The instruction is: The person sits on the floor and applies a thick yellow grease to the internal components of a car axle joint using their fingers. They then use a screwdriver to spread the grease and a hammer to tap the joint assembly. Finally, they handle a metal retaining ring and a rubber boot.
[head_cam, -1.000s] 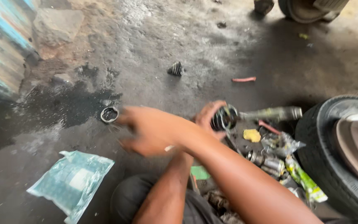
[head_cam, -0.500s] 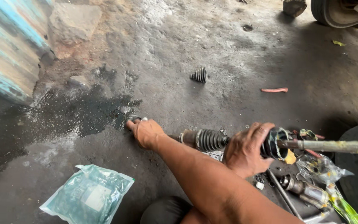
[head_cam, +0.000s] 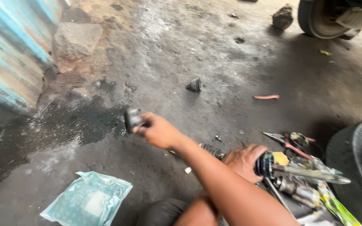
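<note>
Left hand [head_cam: 243,162] clamps greasy axle shaft [head_cam: 302,172]; right hand [head_cam: 158,130] grips small dark metal ring [head_cam: 131,119], lifted off oily floor [head_cam: 181,54], unfitted

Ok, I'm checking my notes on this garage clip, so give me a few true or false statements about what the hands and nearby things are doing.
1. The right hand holds a small dark round part off the floor. True.
2. The left hand lies empty on the floor. False: it grips the metal shaft at its dark joint end.
3. A clear plastic packet lies on the floor. True.
4. The loose ribbed rubber boot sits on the tyre. False: it lies alone on the floor, well away from the tyre.
</note>
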